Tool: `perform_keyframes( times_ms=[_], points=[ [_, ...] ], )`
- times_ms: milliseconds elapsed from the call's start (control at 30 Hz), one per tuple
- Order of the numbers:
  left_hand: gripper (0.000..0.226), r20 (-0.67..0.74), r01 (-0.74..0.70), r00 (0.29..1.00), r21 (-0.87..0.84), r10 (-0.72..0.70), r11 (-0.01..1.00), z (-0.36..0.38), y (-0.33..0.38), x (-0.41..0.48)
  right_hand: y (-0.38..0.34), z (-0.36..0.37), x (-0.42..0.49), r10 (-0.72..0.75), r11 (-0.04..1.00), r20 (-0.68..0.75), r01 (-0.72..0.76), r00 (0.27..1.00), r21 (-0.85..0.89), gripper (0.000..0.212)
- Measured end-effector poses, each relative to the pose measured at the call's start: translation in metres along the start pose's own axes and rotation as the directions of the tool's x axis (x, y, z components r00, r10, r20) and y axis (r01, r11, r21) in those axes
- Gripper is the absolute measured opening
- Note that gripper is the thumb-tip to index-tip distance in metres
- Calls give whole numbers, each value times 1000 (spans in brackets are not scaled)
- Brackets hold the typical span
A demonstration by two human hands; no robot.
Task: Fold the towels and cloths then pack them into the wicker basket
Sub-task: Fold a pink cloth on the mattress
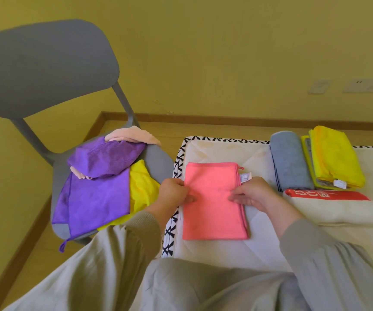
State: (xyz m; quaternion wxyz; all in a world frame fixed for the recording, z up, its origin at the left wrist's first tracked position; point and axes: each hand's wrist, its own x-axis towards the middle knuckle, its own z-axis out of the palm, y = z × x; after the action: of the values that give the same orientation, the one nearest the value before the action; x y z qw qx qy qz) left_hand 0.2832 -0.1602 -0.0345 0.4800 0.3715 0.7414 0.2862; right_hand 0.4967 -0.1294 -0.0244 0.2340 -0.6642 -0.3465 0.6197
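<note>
Head view shows the left hand (174,192) curled over the left edge of the pink cloth (213,212), thumb on top, seemingly pinching that edge. The right hand (251,195) lies on the right edge with fingers (237,199) straight and flat, holding nothing. The pink cloth is a tidy, folded rectangle on the mattress (257,239), its tag poking out at the far right corner.

It probably needs one more fold across the middle. To do that well, keep the layered right edge pinned flat so the layers do not slide, bring the near end up to meet the far one, line up the corners, then smooth outward from the crease.

To the right lie the finished pieces: grey towel (289,163), yellow towel (334,158) and red-white towel (332,206), close together. On the chair (46,68) at left wait purple cloths (95,196), a yellow cloth (142,187) and a peach cloth (133,133), unfolded. No basket is in view.
</note>
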Motion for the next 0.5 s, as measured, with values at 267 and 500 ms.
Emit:
perform_keyframes(
  times_ms=[267, 500],
  points=[
    [12, -8, -64, 998, -18, 64, 998, 1, -1, 5, 4, 3, 5, -133, 989, -35, 131, 990, -68, 24],
    [4, 15, -148, 989, -58, 149, 987, -1, -6, -2, 6, 5, -3, -221, 975, 0, 221, 975, -25, 21]
  ],
)
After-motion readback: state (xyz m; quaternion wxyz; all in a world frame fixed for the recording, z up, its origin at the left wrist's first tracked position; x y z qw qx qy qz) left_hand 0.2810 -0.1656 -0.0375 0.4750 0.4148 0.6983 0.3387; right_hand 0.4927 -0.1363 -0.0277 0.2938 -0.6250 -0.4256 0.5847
